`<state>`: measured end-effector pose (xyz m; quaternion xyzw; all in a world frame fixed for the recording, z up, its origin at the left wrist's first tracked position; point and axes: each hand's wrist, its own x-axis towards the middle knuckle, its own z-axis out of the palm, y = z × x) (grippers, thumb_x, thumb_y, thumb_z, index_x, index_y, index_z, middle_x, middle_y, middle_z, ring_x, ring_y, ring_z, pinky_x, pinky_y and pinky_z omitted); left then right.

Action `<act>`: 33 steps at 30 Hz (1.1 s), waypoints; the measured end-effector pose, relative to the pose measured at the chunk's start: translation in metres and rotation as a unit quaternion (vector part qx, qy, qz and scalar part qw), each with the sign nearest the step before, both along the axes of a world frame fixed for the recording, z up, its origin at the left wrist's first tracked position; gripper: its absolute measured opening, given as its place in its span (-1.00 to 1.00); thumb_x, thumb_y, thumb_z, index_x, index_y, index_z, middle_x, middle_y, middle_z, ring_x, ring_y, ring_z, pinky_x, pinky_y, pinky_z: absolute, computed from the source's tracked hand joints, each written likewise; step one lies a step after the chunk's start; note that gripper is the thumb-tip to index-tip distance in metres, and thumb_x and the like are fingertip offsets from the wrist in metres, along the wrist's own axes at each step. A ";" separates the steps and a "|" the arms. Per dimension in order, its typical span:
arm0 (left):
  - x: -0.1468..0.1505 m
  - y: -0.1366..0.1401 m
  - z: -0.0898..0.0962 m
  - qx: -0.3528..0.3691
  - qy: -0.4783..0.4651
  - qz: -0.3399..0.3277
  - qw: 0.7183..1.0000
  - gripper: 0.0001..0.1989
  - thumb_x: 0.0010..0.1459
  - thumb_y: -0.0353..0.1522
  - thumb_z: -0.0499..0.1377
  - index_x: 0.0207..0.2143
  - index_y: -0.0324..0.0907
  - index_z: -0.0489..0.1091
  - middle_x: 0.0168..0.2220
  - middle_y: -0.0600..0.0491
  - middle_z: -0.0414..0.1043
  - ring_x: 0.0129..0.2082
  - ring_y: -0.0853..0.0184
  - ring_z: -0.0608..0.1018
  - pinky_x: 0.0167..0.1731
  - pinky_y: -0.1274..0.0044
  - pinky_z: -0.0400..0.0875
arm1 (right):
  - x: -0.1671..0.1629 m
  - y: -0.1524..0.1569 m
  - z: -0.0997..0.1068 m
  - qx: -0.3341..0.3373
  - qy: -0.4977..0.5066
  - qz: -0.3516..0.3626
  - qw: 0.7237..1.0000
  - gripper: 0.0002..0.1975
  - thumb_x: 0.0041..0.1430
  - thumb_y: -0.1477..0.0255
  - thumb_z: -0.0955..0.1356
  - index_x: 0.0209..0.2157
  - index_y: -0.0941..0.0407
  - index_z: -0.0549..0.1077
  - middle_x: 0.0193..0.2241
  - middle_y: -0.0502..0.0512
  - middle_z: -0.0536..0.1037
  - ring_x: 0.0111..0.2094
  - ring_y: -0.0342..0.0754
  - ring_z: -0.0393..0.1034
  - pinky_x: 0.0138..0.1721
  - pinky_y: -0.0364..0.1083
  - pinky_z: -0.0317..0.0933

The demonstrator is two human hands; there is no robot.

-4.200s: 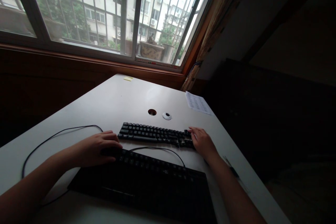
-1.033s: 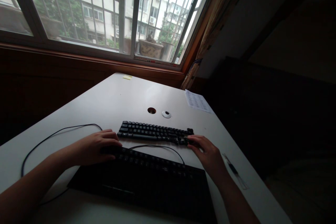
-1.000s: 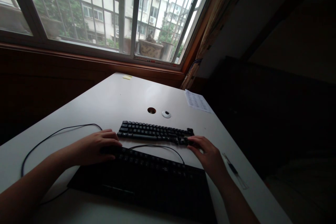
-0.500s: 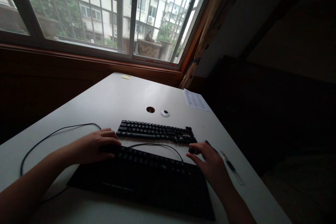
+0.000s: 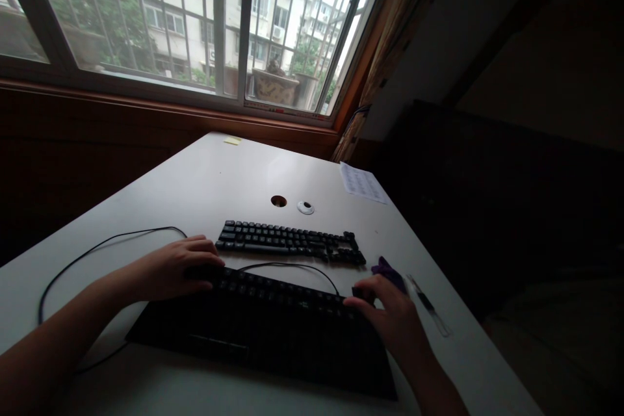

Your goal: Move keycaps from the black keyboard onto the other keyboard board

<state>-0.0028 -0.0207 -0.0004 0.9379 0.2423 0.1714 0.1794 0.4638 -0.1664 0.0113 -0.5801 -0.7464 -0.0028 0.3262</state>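
A black keyboard lies tilted across the near part of the desk, with rows of keycaps along its far side and a wide dark bare area nearer me. My left hand is closed over its far left end, fingers bent and thumb on the near side. At the far right end, my right hand pinches a small black keycap between thumb and fingers, low over the keyboard. Behind lie loose black keycaps, set out in keyboard rows with gaps toward the right.
A purple cloth and a wire keycap puller lie right of my right hand. A black cable loops at left. Farther back are a cable hole, its round cover, a printed sheet and a yellow note.
My right hand has moved down and slightly nearer me with the keycap, onto or just above the keyboard's right end. More of the purple cloth shows. My left hand stays in place.
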 end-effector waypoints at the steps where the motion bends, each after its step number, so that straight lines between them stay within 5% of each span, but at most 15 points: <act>1: 0.000 0.000 0.000 0.000 0.003 -0.001 1.000 -0.68 0.29 -0.33 0.30 0.09 0.01 0.50 -0.02 -0.01 0.53 -0.03 0.21 0.57 -0.01 0.46 0.51 | 0.000 -0.002 -0.001 -0.003 -0.002 -0.004 1.000 -0.60 0.30 -0.02 0.40 -0.31 0.04 0.50 -0.43 0.00 0.54 -0.42 -0.04 0.48 -0.35 -0.07 0.37; 7: -0.001 0.001 -0.002 -0.003 0.009 -0.003 1.000 -0.67 0.30 -0.30 0.29 0.11 0.02 0.49 0.00 -0.02 0.52 -0.04 0.20 0.57 -0.02 0.45 0.52 | 0.000 -0.014 -0.006 -0.022 0.001 -0.036 0.999 -0.50 0.26 -0.13 0.36 -0.38 0.04 0.50 -0.46 0.01 0.56 -0.46 -0.03 0.49 -0.39 -0.07 0.36; 16: 0.001 0.000 0.002 0.003 0.007 -0.004 1.000 -0.67 0.29 -0.32 0.29 0.10 0.02 0.50 -0.01 -0.01 0.53 -0.06 0.20 0.58 -0.04 0.45 0.54 | 0.018 -0.033 -0.025 -0.097 0.034 -0.059 0.993 -0.60 0.26 -0.04 0.42 -0.35 0.03 0.53 -0.45 0.00 0.55 -0.44 -0.02 0.48 -0.37 -0.08 0.38; 33: -0.002 0.002 -0.003 0.007 0.005 -0.012 1.000 -0.68 0.32 -0.29 0.27 0.12 0.01 0.50 -0.01 -0.05 0.53 -0.05 0.19 0.58 -0.04 0.44 0.55 | 0.020 -0.035 -0.044 -0.081 0.073 -0.046 0.993 -0.70 0.27 0.07 0.45 -0.19 0.00 0.65 -0.44 0.00 0.52 -0.39 -0.02 0.49 -0.33 -0.08 0.42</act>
